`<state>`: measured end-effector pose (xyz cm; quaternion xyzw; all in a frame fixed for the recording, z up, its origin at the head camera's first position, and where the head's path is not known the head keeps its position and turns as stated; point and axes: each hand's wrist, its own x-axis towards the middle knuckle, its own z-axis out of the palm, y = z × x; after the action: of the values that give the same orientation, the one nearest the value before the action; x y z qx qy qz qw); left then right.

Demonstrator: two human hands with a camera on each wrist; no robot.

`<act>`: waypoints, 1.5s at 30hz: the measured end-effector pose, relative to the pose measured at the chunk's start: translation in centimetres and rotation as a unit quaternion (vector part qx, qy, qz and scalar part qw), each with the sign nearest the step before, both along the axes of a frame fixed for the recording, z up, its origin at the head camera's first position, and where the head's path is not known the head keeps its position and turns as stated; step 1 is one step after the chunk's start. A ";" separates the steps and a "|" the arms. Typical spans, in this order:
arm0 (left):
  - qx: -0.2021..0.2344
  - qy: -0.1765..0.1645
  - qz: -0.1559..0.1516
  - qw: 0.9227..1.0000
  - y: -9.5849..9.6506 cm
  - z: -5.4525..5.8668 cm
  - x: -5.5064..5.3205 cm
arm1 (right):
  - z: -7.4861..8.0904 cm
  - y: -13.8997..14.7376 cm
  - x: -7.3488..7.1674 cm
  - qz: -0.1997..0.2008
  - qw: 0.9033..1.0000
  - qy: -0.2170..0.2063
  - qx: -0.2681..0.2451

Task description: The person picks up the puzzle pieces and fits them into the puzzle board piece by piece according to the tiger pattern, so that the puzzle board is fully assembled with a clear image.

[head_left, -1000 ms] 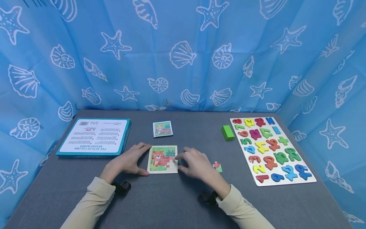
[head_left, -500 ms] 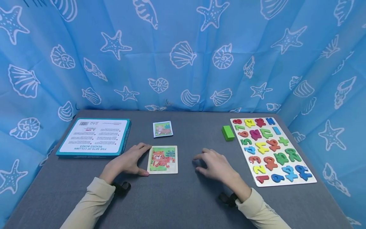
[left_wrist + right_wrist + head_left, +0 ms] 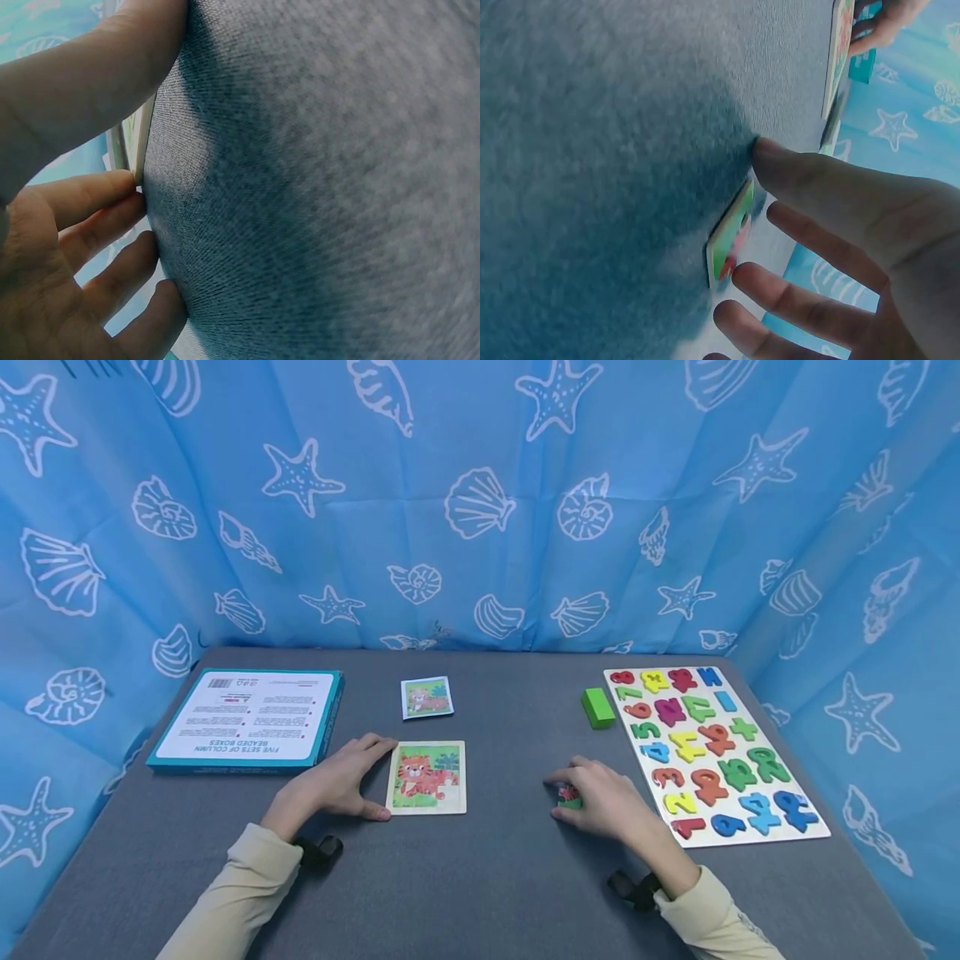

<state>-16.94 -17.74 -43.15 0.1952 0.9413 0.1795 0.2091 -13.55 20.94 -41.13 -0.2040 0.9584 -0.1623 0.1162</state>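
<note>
My left hand (image 3: 341, 783) lies at the left edge of a square tiger jigsaw puzzle (image 3: 426, 777). Its thumb and forefinger touch the frame near the two left corners, as the left wrist view partly shows (image 3: 139, 142). A pale gap shows in the picture's lower right. Farther right, my right hand (image 3: 600, 797) hovers low over a loose puzzle piece (image 3: 569, 797), green and red. In the right wrist view the piece (image 3: 731, 240) lies flat on the cloth between thumb and fingers. The thumb is apart from it; a fingertip is close, contact unclear.
Behind the puzzle lies a small picture card (image 3: 427, 698). At left is a teal-edged box (image 3: 247, 718). A green block (image 3: 597, 708) stands by a number board (image 3: 667, 814) on the right. A blue shell-patterned curtain (image 3: 480, 568) hangs behind the grey table (image 3: 450, 893).
My right hand has left the puzzle's right edge and moved right to the loose piece, its fingers now around it. The left hand and puzzle have stayed in place.
</note>
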 end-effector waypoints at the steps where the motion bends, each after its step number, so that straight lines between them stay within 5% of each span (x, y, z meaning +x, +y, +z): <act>1: 0.000 0.000 0.000 1.000 0.0 0.0 0.0 | 0.0 0.1 0.0 -0.002 1.000 0.003 0.001; 18: -0.004 0.002 -0.006 1.000 0.0 -0.1 -0.2 | -0.1 -0.1 0.1 -0.063 0.998 -0.011 -0.015; 45: -0.004 0.007 -0.008 1.000 0.0 -0.2 -0.1 | -0.6 -1.0 0.1 -0.037 0.999 0.003 -0.022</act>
<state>-17.05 -17.78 -43.32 0.2036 0.9417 0.1729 0.2047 -13.42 19.91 -41.69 -0.1711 0.9619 -0.1868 0.1032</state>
